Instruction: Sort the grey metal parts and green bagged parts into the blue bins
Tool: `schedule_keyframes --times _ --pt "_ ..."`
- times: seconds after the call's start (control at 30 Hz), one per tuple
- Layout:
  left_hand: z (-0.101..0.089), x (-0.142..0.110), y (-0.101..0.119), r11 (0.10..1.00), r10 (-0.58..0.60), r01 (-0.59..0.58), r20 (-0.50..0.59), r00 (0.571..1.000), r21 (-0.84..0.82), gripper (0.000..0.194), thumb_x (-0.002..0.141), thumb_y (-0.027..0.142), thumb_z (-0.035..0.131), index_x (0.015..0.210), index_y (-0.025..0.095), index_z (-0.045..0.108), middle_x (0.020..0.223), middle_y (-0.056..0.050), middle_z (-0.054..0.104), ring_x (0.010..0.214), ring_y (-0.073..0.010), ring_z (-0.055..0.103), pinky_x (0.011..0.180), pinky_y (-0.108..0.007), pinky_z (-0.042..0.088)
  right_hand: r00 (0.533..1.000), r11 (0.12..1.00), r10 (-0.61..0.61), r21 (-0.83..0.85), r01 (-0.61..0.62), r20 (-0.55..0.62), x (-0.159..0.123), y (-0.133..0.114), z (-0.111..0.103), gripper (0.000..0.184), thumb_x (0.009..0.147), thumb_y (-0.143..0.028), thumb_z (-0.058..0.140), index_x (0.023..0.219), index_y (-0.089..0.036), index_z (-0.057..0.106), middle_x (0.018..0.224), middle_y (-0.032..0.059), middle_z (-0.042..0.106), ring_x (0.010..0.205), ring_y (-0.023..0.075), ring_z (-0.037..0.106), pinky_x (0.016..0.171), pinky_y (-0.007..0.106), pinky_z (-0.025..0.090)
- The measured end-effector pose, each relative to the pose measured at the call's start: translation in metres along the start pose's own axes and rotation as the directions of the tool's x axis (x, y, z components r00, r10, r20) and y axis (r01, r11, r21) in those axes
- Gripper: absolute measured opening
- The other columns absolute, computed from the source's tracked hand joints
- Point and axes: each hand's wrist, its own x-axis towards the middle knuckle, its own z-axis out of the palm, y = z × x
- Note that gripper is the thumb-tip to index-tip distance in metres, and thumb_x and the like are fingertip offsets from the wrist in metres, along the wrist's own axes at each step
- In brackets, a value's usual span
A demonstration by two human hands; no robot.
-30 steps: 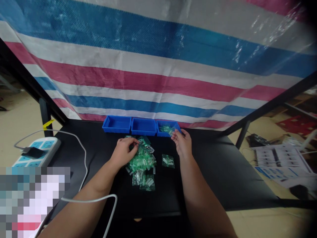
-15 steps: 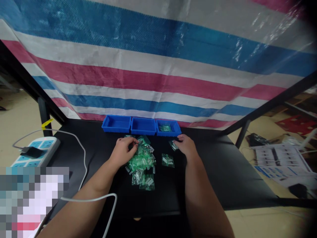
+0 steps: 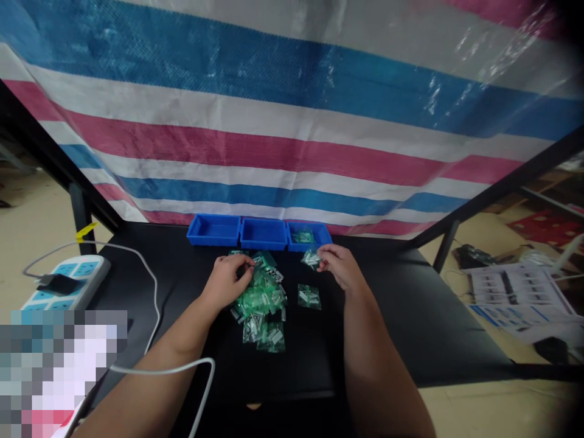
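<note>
A small clear plastic bag with pale pieces inside (image 3: 310,259) is pinched in the fingertips of my right hand (image 3: 341,267), just in front of the right blue tray (image 3: 323,233). That tray has similar bags (image 3: 303,236) in it. My left hand (image 3: 227,282) lies at the upper left of a heap of greenish bags (image 3: 261,297), thumb and fingers closed together at the heap's edge. Whatever is between those fingers is too small to make out. One separate bag (image 3: 309,296) lies flat on the black table, right of the heap.
Two more blue trays, left (image 3: 214,243) and middle (image 3: 263,246), stand in the same row before a striped tarp (image 3: 283,152). A power strip (image 3: 91,271) with a plug sits at the left. A white cable (image 3: 182,367) crosses over my left forearm.
My right hand drew back from the right tray toward me with a bag in its fingers, then shifted slightly left, raising the bag near the tray's front. My left hand stayed put.
</note>
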Motion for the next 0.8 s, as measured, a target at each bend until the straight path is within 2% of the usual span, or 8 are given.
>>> schedule_keyframes --times 0.13,0.3,0.37,0.47,0.53,0.6,0.7,0.8 --pt "0.0 0.0 0.0 1.0 0.011 -0.011 -0.004 1.0 0.007 0.014 0.088 0.023 0.057 0.096 0.022 0.069 0.08 0.0 0.069 0.07 -0.0166 0.062 0.078 -0.032 0.046 0.978 0.942 -0.087 0.304 0.144 -0.191 0.005 -0.005 0.009 0.033 0.065 -0.036 0.083 0.081 -0.019 0.06 0.059 -0.0057 0.059 0.056 0.0111 0.062 0.06 0.027 0.062" --pt "0.0 -0.001 0.0 1.0 0.017 -0.016 -0.011 1.0 0.019 0.014 0.089 0.024 0.058 0.098 0.023 0.069 0.082 -0.001 0.07 0.074 -0.0178 0.064 0.084 -0.035 0.045 0.914 0.936 -0.015 0.316 0.155 -0.405 0.018 0.011 0.01 0.063 0.058 -0.039 0.089 0.105 -0.022 0.05 0.065 -0.008 0.062 0.06 0.0146 0.067 0.064 0.035 0.064" --pt "0.0 -0.001 0.0 1.0 0.013 -0.013 -0.013 1.0 0.022 0.015 0.088 0.023 0.058 0.098 0.023 0.069 0.083 -0.001 0.07 0.075 -0.0181 0.064 0.084 -0.036 0.045 0.893 0.967 -0.066 0.191 0.167 -0.445 0.02 0.019 0.007 0.066 0.061 -0.043 0.087 0.109 -0.023 0.047 0.067 -0.0081 0.062 0.06 0.0147 0.066 0.062 0.035 0.063" --pt "0.0 -0.001 0.0 1.0 0.003 -0.003 0.0 1.0 0.01 0.015 0.088 0.023 0.057 0.098 0.023 0.069 0.083 0.0 0.07 0.075 -0.0177 0.064 0.081 -0.034 0.045 0.863 0.956 -0.278 -0.213 0.203 -0.422 0.02 0.024 0.002 0.045 0.074 -0.045 0.075 0.107 -0.021 0.056 0.072 -0.0033 0.063 0.062 0.0154 0.063 0.065 0.035 0.06" --pt "0.0 0.0 0.0 1.0 -0.001 0.001 0.002 1.0 0.004 0.015 0.088 0.022 0.057 0.098 0.023 0.069 0.083 -0.001 0.07 0.076 -0.0178 0.064 0.079 -0.033 0.046 0.82 0.815 -0.466 -0.521 0.253 -0.332 0.017 0.022 0.003 0.03 0.081 -0.04 0.067 0.103 -0.019 0.064 0.083 0.0035 0.067 0.076 0.0197 0.064 0.079 0.04 0.057" --pt "0.0 0.0 0.001 1.0 0.002 -0.002 -0.002 1.0 0.004 0.015 0.088 0.022 0.057 0.098 0.023 0.069 0.083 -0.001 0.069 0.078 -0.0182 0.064 0.078 -0.033 0.045 0.778 0.626 -0.595 -0.723 0.293 -0.2 0.014 0.017 0.01 0.025 0.087 -0.037 0.061 0.103 -0.02 0.07 0.101 0.0095 0.07 0.099 0.0251 0.063 0.097 0.046 0.049" --pt "0.0 0.0 0.001 1.0 0.006 -0.006 0.002 1.0 0.003 0.015 0.088 0.022 0.057 0.097 0.022 0.069 0.083 -0.001 0.069 0.078 -0.0182 0.064 0.077 -0.032 0.045 0.772 0.435 -0.632 -0.855 0.282 -0.067 0.011 0.012 0.027 0.027 0.093 -0.037 0.055 0.11 -0.024 0.072 0.125 0.0089 0.067 0.124 0.0303 0.051 0.115 0.056 0.028" --pt "0.0 0.0 0.002 1.0 0.007 -0.007 0.007 1.0 0.0 0.014 0.088 0.022 0.057 0.097 0.022 0.069 0.082 -0.001 0.069 0.077 -0.0179 0.064 0.074 -0.031 0.045 0.818 0.365 -0.575 -0.9 0.238 -0.016 0.013 0.012 0.042 0.03 0.098 -0.04 0.051 0.116 -0.027 0.071 0.134 0.0064 0.064 0.139 0.0343 0.036 0.117 0.069 0.003"
